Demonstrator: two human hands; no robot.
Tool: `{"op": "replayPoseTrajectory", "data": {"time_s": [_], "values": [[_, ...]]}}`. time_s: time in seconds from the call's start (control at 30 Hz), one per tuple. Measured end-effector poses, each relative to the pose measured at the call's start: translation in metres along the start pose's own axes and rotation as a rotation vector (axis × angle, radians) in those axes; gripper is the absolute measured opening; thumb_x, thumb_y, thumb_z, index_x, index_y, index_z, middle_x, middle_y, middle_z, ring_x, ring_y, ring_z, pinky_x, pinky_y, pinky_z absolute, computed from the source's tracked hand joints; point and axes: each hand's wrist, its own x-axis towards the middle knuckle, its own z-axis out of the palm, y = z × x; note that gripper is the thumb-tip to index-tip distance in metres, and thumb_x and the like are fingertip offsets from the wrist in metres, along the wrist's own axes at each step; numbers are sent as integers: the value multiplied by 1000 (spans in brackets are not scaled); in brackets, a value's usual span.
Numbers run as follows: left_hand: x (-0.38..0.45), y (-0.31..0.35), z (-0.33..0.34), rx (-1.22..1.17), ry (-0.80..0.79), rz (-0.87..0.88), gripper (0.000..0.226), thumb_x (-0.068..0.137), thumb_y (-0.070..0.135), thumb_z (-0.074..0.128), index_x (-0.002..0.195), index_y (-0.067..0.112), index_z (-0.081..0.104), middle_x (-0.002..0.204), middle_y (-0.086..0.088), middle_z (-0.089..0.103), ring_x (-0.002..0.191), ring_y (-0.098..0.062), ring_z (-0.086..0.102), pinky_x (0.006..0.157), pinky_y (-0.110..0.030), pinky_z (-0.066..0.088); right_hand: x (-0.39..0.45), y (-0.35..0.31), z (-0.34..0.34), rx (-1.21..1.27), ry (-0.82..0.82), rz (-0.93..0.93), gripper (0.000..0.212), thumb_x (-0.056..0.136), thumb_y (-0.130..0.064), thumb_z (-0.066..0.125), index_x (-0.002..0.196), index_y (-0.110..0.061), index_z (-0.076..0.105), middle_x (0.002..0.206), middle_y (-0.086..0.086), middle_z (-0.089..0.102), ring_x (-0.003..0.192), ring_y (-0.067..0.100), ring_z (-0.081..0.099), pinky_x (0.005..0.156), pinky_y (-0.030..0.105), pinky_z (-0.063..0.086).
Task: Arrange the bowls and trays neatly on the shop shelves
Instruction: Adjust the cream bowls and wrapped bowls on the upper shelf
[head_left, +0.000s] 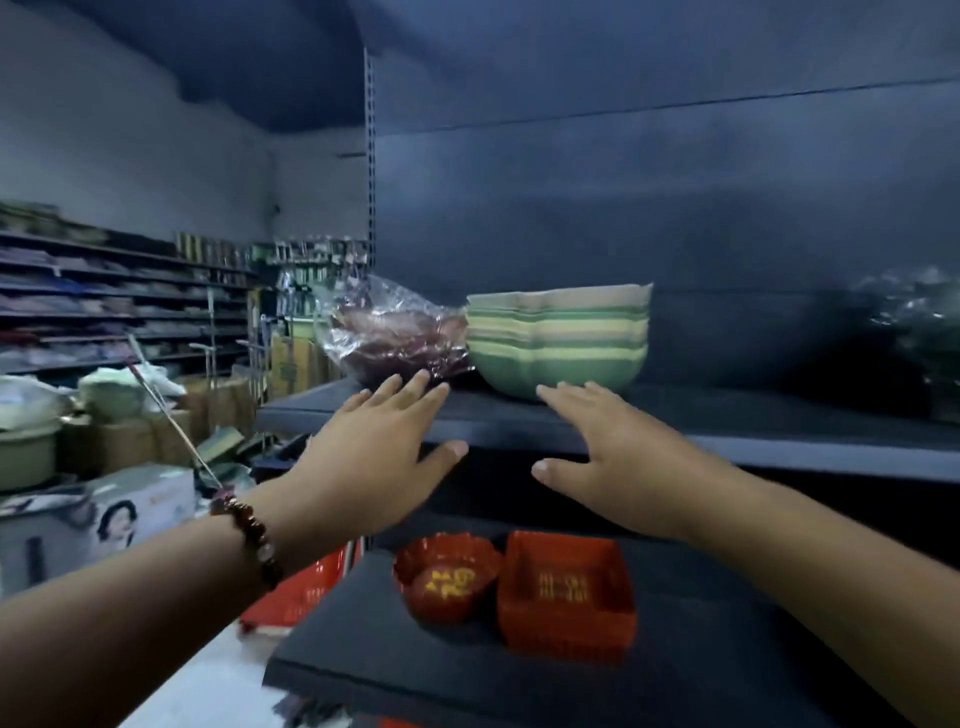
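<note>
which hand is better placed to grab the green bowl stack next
Right, probably. The right hand has open fingertips just below the green bowl stack, while the left hand reaches toward the plastic-wrapped bundle.

Up on the dark upper shelf (727, 415) sits a nested stack of green and cream bowls (558, 340), upright, touching a plastic-wrapped dark red stack (395, 338) on its left. Below, a red scalloped bowl (447, 577) sits just beside a red rectangular tray (566, 592).

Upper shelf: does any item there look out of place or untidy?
The crumpled plastic bag of dark red items slumps at the shelf's left end, leaning against the neat stack of green bowls. Nothing looks spilled or broken.
</note>
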Motion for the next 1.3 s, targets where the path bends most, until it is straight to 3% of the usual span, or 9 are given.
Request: {"op": "replayPoseTrajectory", "data": {"time_s": [0.17, 0.27, 0.43, 0.57, 0.67, 0.8, 1.03, 1.17, 1.3], "values": [[71, -22, 31, 34, 120, 62, 72, 95, 63, 22, 155, 30, 1, 159, 8, -10, 147, -12, -9, 116, -30, -7, 59, 31, 15, -96, 199, -65, 77, 92, -50, 49, 152, -35, 3, 161, -14, 2, 146, 5, -9, 114, 24, -1], [116, -30, 43, 72, 219, 117, 73, 92, 62, 24, 154, 28, 11, 159, 3, 2, 148, -17, 2, 116, -32, -1, 100, 53, 17, -197, 305, -109, 75, 90, -53, 46, 153, -33, 9, 161, -10, 8, 146, 7, -5, 111, 22, -6], [167, -35, 40, -17, 120, 194, 66, 92, 51, 38, 147, 16, 38, 155, -9, 31, 145, -26, 25, 119, -39, 18, 144, 74, -20, -191, 328, -152, 70, 81, -43, 51, 145, -17, 39, 145, 4, 43, 143, 27, 24, 115, 44, 25], [188, -31, -7, -144, -98, 112, 64, 96, 56, 30, 147, 18, 39, 158, -4, 27, 147, -21, 21, 117, -37, 18, 156, 80, -71, -15, 141, -3, 69, 83, -48, 45, 146, -22, 37, 148, 0, 42, 143, 21, 21, 115, 35, 13], [201, -24, -55, -244, -306, 6, 71, 96, 62, 14, 146, 19, 42, 155, -2, 34, 143, -21, 32, 114, -32, 19, 159, 86, -108, 123, -59, 194, 67, 89, -52, 40, 150, -34, 21, 158, -10, 18, 144, 5, -6, 116, 20, -8], [218, -21, -91, -224, -461, -49, 70, 89, 57, 32, 147, 18, 39, 152, -12, 38, 139, -31, 38, 112, -37, 33, 161, 95, -146, 198, -182, 353, 65, 94, -49, 47, 151, -31, 22, 161, -6, 12, 147, 14, -3, 117, 29, 0], [240, -14, -70, -221, -533, 64, 70, 88, 60, 25, 147, 25, 38, 157, -22, 22, 142, -41, 28, 110, -48, 32, 170, 85, -131, 84, -344, 382, 73, 87, -68, 15, 150, -32, 25, 162, -4, 3, 147, 15, -13, 115, 30, -10], [227, -28, -54, -373, -554, 0, 66, 89, 64, 25, 149, 35, 25, 161, -18, -8, 148, -38, 5, 115, -48, 22, 169, 69, -120, 347, -187, 651, 57, 95, -52, 43, 148, -32, 32, 161, -11, 6, 146, 7, -6, 116, 33, 11], [234, -29, -53, -836, -530, -265, 40, 94, 54, 44, 130, 39, 44, 163, -7, -7, 141, -25, 32, 99, -33, 41, 190, 64, -113, 649, 151, 948, 77, 92, -38, 59, 153, -28, 14, 160, -8, 9, 146, 9, 10, 112, 27, 19]]}}
